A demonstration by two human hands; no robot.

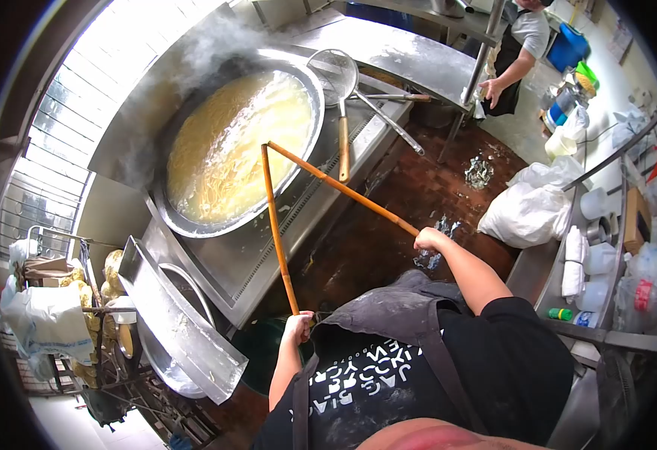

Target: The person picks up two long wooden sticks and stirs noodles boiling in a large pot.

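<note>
My left hand (297, 328) is closed around the lower end of a long bamboo stick (276, 232). My right hand (432, 240) grips the end of a second long bamboo stick (351, 193). Away from my hands the two sticks meet at their tips, over the near side of a wide round pot (318, 112). Pale yellow noodles (219, 172) float in the foamy, steaming liquid inside it. Both hands are well back from the pot, in front of my dark apron (388, 309).
A wire skimmer (344, 146) with a wooden handle rests at the pot's right edge, beside a metal rod (392, 126). A tilted metal trough (186, 322) stands left. White bags (527, 206) sit right. Another person (519, 64) stands behind the far counter (396, 56).
</note>
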